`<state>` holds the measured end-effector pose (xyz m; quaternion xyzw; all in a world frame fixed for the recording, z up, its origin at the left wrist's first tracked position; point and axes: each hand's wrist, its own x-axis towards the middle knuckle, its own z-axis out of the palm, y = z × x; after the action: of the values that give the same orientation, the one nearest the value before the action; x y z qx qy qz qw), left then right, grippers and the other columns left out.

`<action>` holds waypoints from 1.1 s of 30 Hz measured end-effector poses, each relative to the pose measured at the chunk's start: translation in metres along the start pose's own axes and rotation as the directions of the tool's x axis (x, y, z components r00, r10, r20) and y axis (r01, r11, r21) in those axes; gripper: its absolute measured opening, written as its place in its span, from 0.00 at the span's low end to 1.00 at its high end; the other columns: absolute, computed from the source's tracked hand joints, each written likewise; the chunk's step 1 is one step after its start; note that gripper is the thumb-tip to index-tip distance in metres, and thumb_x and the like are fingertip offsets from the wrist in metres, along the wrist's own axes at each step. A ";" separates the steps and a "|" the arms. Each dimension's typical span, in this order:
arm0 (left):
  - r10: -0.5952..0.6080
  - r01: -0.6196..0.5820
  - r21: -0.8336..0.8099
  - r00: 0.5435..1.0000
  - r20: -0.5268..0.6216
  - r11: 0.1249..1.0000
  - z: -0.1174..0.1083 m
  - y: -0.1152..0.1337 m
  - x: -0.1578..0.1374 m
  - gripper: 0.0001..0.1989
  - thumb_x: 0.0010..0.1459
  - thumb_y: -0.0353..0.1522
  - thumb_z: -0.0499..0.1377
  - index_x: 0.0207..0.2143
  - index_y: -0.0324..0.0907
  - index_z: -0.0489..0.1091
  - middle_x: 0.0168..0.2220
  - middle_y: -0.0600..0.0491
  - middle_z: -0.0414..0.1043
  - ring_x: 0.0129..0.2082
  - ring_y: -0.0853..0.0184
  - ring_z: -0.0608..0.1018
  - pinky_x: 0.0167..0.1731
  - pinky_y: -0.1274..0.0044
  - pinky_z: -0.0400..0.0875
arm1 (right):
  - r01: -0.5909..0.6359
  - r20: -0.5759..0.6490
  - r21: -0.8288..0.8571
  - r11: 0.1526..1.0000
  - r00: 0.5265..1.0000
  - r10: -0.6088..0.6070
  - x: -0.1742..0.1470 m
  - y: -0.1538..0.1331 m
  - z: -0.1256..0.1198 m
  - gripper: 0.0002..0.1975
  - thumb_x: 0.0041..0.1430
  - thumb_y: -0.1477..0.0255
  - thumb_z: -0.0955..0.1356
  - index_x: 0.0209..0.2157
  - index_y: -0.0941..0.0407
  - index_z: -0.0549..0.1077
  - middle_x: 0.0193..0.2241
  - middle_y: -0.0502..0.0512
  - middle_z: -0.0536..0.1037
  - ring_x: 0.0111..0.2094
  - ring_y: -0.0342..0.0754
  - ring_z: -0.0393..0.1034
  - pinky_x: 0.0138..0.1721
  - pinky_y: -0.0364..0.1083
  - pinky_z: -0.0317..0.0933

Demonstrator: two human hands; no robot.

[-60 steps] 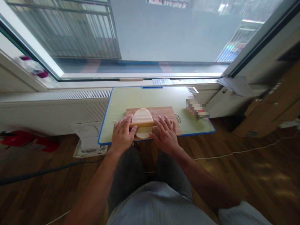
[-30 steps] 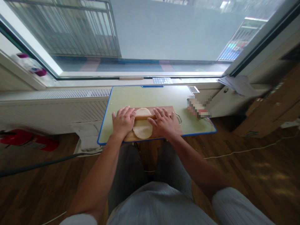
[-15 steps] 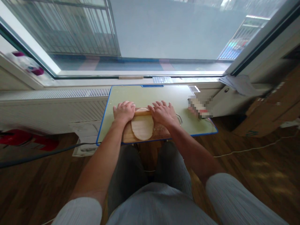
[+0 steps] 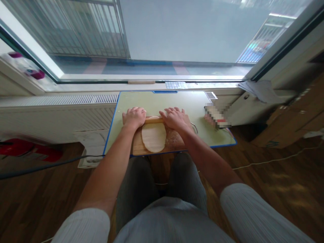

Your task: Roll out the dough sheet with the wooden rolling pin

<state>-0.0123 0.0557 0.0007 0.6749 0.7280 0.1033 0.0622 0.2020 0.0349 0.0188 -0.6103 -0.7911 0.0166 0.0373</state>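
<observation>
A wooden rolling pin (image 4: 154, 120) lies crosswise over the far part of a flat, oval sheet of dough (image 4: 154, 137). My left hand (image 4: 134, 116) is closed over the pin's left end, and my right hand (image 4: 175, 118) covers its right end, with the fingers pointing forward. Both pin ends are hidden under my palms. Only a thin rim of dough shows beyond the pin. Under the dough is a brown wooden board (image 4: 174, 141) with a metal handle (image 4: 194, 128) at its right, resting on a pale green, blue-edged table (image 4: 141, 98).
A blurred-out item (image 4: 217, 116) lies on the table's right side. Behind the table are a radiator (image 4: 96, 114) and a window sill. A red fire extinguisher (image 4: 48, 152) is at the left, with a dark cable near it. Cardboard boxes (image 4: 291, 125) stand at the right.
The rolling pin and both hands have shifted slightly away from me, toward the far edge of the dough. Both hands stay on the pin.
</observation>
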 end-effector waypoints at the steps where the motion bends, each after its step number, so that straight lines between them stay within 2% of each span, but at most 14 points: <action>1: 0.011 -0.011 0.003 1.000 -0.013 1.000 0.001 -0.001 -0.003 0.26 0.72 0.42 0.46 0.60 0.51 0.79 0.67 0.46 0.75 0.63 0.46 0.75 0.63 0.51 0.67 | -0.006 -0.009 0.003 1.000 1.000 0.006 -0.004 -0.001 0.000 0.29 0.81 0.54 0.51 0.65 0.49 0.74 0.65 0.63 0.75 0.64 0.63 0.62 0.66 0.66 0.50; 9: 0.081 -0.081 0.004 0.991 -0.103 0.997 0.003 -0.002 -0.031 0.24 0.73 0.40 0.47 0.58 0.50 0.80 0.66 0.47 0.76 0.61 0.50 0.76 0.62 0.55 0.67 | -0.013 -0.077 0.019 1.000 0.997 0.015 -0.030 -0.006 -0.002 0.27 0.81 0.53 0.54 0.61 0.48 0.77 0.60 0.62 0.79 0.61 0.62 0.65 0.64 0.63 0.52; 14: 0.128 -0.128 0.013 0.979 -0.157 0.992 0.004 -0.002 -0.048 0.25 0.75 0.41 0.45 0.55 0.49 0.81 0.65 0.47 0.77 0.61 0.50 0.78 0.61 0.56 0.67 | -0.047 -0.108 0.058 0.997 0.993 0.053 -0.041 -0.008 0.004 0.30 0.81 0.52 0.53 0.56 0.51 0.79 0.59 0.62 0.80 0.61 0.61 0.66 0.65 0.62 0.53; 17: 0.144 -0.145 0.005 0.973 -0.183 0.989 0.007 -0.005 -0.057 0.25 0.75 0.41 0.45 0.56 0.47 0.81 0.65 0.46 0.77 0.63 0.50 0.77 0.62 0.56 0.67 | -0.076 -0.138 0.107 0.991 0.986 0.091 -0.046 -0.007 0.016 0.31 0.81 0.51 0.53 0.61 0.53 0.77 0.65 0.61 0.77 0.68 0.62 0.63 0.70 0.64 0.49; 21: 0.167 -0.173 -0.013 0.966 -0.197 0.985 0.009 -0.008 -0.069 0.25 0.75 0.41 0.45 0.57 0.46 0.80 0.67 0.46 0.76 0.66 0.52 0.75 0.65 0.57 0.66 | -0.123 -0.126 0.171 0.978 0.981 0.146 -0.054 -0.005 0.030 0.33 0.80 0.49 0.55 0.72 0.53 0.68 0.75 0.59 0.65 0.76 0.62 0.52 0.75 0.69 0.40; 24: 0.191 -0.202 -0.031 0.958 -0.214 0.979 0.010 -0.011 -0.078 0.27 0.76 0.42 0.45 0.60 0.44 0.78 0.67 0.46 0.76 0.66 0.52 0.75 0.67 0.58 0.65 | -0.123 -0.117 0.188 0.974 0.982 0.147 -0.062 -0.006 0.032 0.33 0.80 0.50 0.55 0.74 0.54 0.64 0.76 0.59 0.62 0.77 0.61 0.49 0.76 0.71 0.38; 28: 0.202 -0.220 -0.063 0.955 -0.216 0.973 0.012 -0.014 -0.089 0.29 0.76 0.44 0.44 0.65 0.42 0.74 0.69 0.45 0.73 0.70 0.52 0.71 0.69 0.58 0.63 | -0.111 -0.138 0.206 0.972 0.980 0.141 -0.074 -0.008 0.031 0.33 0.80 0.52 0.56 0.75 0.54 0.63 0.76 0.59 0.61 0.77 0.60 0.49 0.76 0.72 0.39; 33: 0.189 -0.209 -0.088 0.962 -0.196 0.974 0.011 -0.015 -0.103 0.29 0.76 0.44 0.44 0.68 0.46 0.72 0.70 0.47 0.71 0.71 0.53 0.69 0.71 0.58 0.60 | -0.096 -0.177 0.205 0.974 0.975 0.134 -0.090 -0.011 0.035 0.32 0.79 0.53 0.58 0.75 0.53 0.63 0.76 0.60 0.62 0.77 0.62 0.50 0.75 0.72 0.40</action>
<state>-0.0162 -0.0467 -0.0190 0.7276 0.6525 0.2107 0.0192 0.2115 -0.0537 -0.0190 -0.6475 -0.7416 0.0380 0.1711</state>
